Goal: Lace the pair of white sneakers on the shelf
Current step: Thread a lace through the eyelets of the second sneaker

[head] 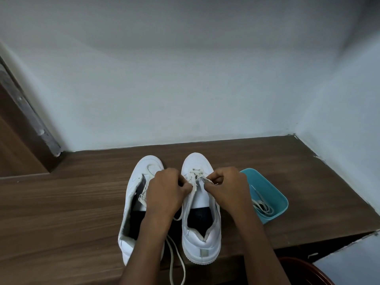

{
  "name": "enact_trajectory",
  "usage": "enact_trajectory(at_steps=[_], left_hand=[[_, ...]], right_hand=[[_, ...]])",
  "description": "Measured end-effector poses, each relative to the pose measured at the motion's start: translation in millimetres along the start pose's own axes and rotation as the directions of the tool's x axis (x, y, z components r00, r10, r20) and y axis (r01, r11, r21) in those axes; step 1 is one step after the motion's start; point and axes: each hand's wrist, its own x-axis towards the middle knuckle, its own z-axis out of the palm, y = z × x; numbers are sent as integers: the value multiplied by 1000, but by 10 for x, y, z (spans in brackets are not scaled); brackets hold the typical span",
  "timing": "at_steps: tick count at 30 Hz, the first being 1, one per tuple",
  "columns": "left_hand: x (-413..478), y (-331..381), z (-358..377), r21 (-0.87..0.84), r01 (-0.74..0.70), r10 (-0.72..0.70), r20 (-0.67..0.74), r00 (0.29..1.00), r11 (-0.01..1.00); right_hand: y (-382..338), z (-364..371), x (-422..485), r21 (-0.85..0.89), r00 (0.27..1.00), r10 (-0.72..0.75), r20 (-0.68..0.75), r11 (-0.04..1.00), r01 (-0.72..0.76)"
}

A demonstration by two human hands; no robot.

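No text, brand, number or sign can be read anywhere; the small grey heel tab (203, 252) on the right-hand white leather sneaker (196, 161) is too blurred to tell

Two forearms show, the left forearm (148, 243) and the right forearm (253, 243), both bare from wrist to the frame's lower edge. The left grip (164, 192) and right grip (228, 188) are bare hands, seemingly slim-wristed, though the wide lens distorts shape.
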Motion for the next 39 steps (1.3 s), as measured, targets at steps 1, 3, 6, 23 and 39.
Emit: enact_trajectory(at_steps=[1,3,6,23,39], left_hand=[[2,8,-10,43,-34,36,-44,998,998],[-1,7,-37,107,-128,140,-115,983,986],[-20,-20,-45,182,-251,280,-156,947,951],[82,-147,-145,-225,-283,261,-124,957,932],[42,155,335,-184,-240,215,-144,966,953]], right_hand=[[10,3,2,2,1000,-1,-6,1000,1],[27,8,5,4,1000,-7,-15,1000,7],[35,15,0,7,1000,-13,-25,1000,13],[127,-5,7,224,994,80,77,970,-96],[206,-88,9,412,960,168,223,876,-249]])
